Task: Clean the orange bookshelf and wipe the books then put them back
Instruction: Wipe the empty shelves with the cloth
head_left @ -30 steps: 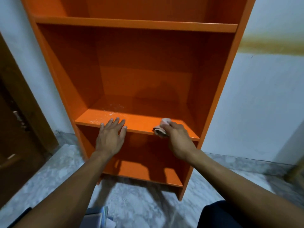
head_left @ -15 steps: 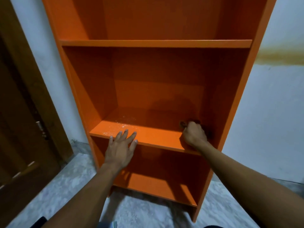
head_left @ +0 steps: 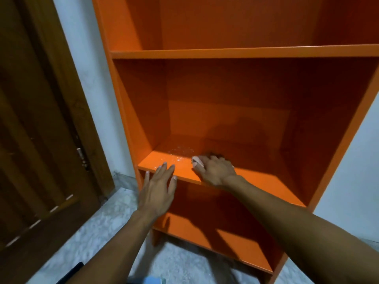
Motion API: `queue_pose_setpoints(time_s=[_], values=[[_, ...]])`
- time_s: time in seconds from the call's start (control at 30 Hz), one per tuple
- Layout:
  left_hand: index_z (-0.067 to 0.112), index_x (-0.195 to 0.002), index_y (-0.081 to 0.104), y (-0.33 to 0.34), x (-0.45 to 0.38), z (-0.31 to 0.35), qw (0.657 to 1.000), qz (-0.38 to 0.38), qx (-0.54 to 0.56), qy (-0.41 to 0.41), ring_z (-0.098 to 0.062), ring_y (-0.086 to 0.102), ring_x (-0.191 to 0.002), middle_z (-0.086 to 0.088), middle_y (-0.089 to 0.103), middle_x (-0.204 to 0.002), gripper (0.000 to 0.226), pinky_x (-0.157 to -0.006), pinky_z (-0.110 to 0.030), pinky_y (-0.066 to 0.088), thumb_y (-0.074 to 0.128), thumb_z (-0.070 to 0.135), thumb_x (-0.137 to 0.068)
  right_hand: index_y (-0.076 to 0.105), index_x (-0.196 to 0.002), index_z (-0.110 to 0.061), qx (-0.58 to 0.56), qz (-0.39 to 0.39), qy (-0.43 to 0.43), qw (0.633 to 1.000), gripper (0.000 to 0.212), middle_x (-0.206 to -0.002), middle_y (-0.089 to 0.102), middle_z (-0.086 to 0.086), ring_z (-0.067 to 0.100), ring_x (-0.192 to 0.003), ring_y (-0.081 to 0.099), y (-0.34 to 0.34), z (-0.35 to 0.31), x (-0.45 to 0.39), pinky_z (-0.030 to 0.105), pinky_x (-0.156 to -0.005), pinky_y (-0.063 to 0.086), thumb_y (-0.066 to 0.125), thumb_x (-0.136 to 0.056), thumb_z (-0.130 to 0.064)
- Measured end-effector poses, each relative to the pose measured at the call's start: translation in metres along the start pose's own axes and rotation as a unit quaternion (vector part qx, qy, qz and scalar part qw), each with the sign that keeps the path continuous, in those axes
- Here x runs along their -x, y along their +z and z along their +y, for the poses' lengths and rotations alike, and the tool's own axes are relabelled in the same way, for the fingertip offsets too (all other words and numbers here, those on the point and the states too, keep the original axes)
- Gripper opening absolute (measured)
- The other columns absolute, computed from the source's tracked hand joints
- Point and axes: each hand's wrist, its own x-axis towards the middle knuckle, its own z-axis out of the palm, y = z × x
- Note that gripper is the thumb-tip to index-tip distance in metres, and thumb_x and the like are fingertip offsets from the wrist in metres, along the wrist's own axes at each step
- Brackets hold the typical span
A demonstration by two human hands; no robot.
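The orange bookshelf (head_left: pixel 235 54) stands against a pale wall with no books on its visible shelves. My right hand (head_left: pixel 215 171) presses a small pinkish cloth (head_left: pixel 197 160) onto the middle shelf board (head_left: pixel 266 187), near its left half. Whitish dust specks (head_left: pixel 178 154) lie on the board just left of the cloth. Flat against that shelf's front edge rests my left hand (head_left: pixel 158 189), fingers spread and holding nothing. A blurred blue edge (head_left: pixel 152 280) shows at the bottom of the frame; what it is I cannot tell.
A dark brown wooden door (head_left: pixel 37 140) fills the left side, close to the bookshelf. The floor (head_left: pixel 106 228) is grey marbled tile. Pale wall (head_left: pixel 352 181) shows to the right of the shelf.
My right hand has swept the cloth from the shelf's back right corner leftwards to near the dust. The left hand stayed on the front edge. The view shifted left and closer.
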Motion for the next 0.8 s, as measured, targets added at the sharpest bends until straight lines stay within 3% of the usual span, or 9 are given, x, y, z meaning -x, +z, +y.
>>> queue_pose_setpoints(time_s=[0.1, 0.17, 0.27, 0.33, 0.4, 0.5, 0.57, 0.67, 0.8], values=[[0.025, -0.154, 0.032, -0.01, 0.005, -0.023, 0.999, 0.036, 0.015, -0.024, -0.019, 0.012, -0.153, -0.002, 0.018, -0.165, 0.056, -0.123, -0.045, 0.01, 0.032, 0.043, -0.101, 0.041, -0.145, -0.034, 0.002, 0.037, -0.149, 0.988, 0.049, -0.153, 0.041, 0.005, 0.033, -0.137, 0.038, 0.019, -0.021, 0.012, 0.045, -0.109, 0.035, 0.047, -0.097, -0.039], [0.024, -0.157, 0.024, -0.016, 0.006, -0.037, 0.998, 0.047, 0.014, -0.041, -0.021, 0.005, -0.154, -0.003, 0.008, -0.166, 0.058, -0.122, -0.045, 0.011, 0.04, 0.036, -0.103, 0.053, -0.136, -0.031, -0.063, 0.039, -0.254, 0.964, 0.054, -0.145, 0.052, 0.001, 0.031, -0.127, 0.047, 0.025, -0.028, 0.02, 0.046, -0.103, 0.04, 0.051, -0.086, -0.01], [0.02, -0.159, 0.014, -0.025, 0.004, -0.049, 0.997, 0.048, 0.011, -0.053, -0.024, 0.001, -0.154, -0.006, -0.001, -0.166, 0.064, -0.124, -0.045, 0.011, 0.043, 0.034, -0.103, 0.063, -0.125, -0.021, -0.189, 0.056, -0.332, 0.923, 0.063, -0.128, 0.064, 0.002, 0.024, -0.115, 0.057, 0.016, -0.028, 0.016, 0.036, -0.099, 0.044, 0.047, -0.071, 0.008], [0.021, -0.159, 0.007, -0.029, 0.002, -0.053, 0.997, 0.041, 0.019, -0.056, -0.022, -0.004, -0.154, -0.005, -0.006, -0.166, 0.067, -0.124, -0.044, 0.01, 0.04, 0.038, -0.104, 0.065, -0.124, -0.015, -0.256, 0.104, -0.285, 0.918, 0.063, -0.125, 0.066, 0.004, 0.021, -0.116, 0.059, 0.004, -0.024, 0.004, 0.026, -0.099, 0.042, 0.047, -0.069, 0.012], [0.022, -0.159, 0.001, -0.032, 0.0, -0.055, 0.997, 0.044, 0.025, -0.05, -0.019, -0.007, -0.153, -0.002, -0.008, -0.166, 0.07, -0.124, -0.043, 0.008, 0.039, 0.04, -0.104, 0.065, -0.124, -0.014, -0.287, 0.161, -0.17, 0.929, 0.057, -0.126, 0.067, 0.006, 0.024, -0.119, 0.06, -0.009, -0.01, -0.015, 0.023, -0.098, 0.04, 0.048, -0.076, 0.012], [0.021, -0.159, -0.005, -0.035, -0.007, -0.059, 0.998, 0.042, 0.025, -0.046, -0.016, -0.01, -0.152, 0.0, -0.01, -0.166, 0.073, -0.124, -0.039, 0.005, 0.039, 0.041, -0.104, 0.052, -0.139, -0.018, -0.18, 0.173, 0.042, 0.967, 0.049, -0.138, 0.056, 0.013, 0.034, -0.125, 0.054, -0.012, 0.035, -0.058, 0.035, -0.102, 0.044, 0.05, -0.092, -0.003], [0.019, -0.158, -0.008, -0.037, -0.011, -0.058, 0.998, 0.04, 0.02, -0.045, -0.015, -0.01, -0.152, 0.0, -0.011, -0.166, 0.074, -0.123, -0.036, 0.004, 0.038, 0.041, -0.104, 0.045, -0.144, -0.026, -0.115, 0.126, 0.112, 0.979, 0.045, -0.146, 0.048, 0.01, 0.032, -0.13, 0.049, -0.002, 0.061, -0.078, 0.041, -0.106, 0.043, 0.047, -0.1, -0.019], [0.016, -0.158, -0.009, -0.037, -0.015, -0.058, 0.998, 0.039, 0.014, -0.05, -0.015, -0.01, -0.152, -0.001, -0.012, -0.165, 0.075, -0.124, -0.035, 0.004, 0.038, 0.039, -0.104, 0.05, -0.138, -0.026, -0.077, 0.071, 0.113, 0.988, 0.041, -0.14, 0.051, 0.009, 0.032, -0.125, 0.05, 0.013, 0.059, -0.099, 0.044, -0.104, 0.043, 0.035, -0.103, -0.04], [0.017, -0.158, -0.009, -0.037, -0.015, -0.058, 0.998, 0.028, 0.017, -0.059, -0.016, -0.011, -0.152, -0.001, -0.014, -0.165, 0.075, -0.125, -0.042, 0.006, 0.039, 0.037, -0.104, 0.042, -0.144, -0.03, -0.051, 0.031, 0.056, 0.997, 0.053, -0.154, 0.038, 0.006, 0.031, -0.139, 0.037, 0.009, 0.02, -0.104, 0.043, -0.113, 0.031, 0.02, -0.103, -0.055]])
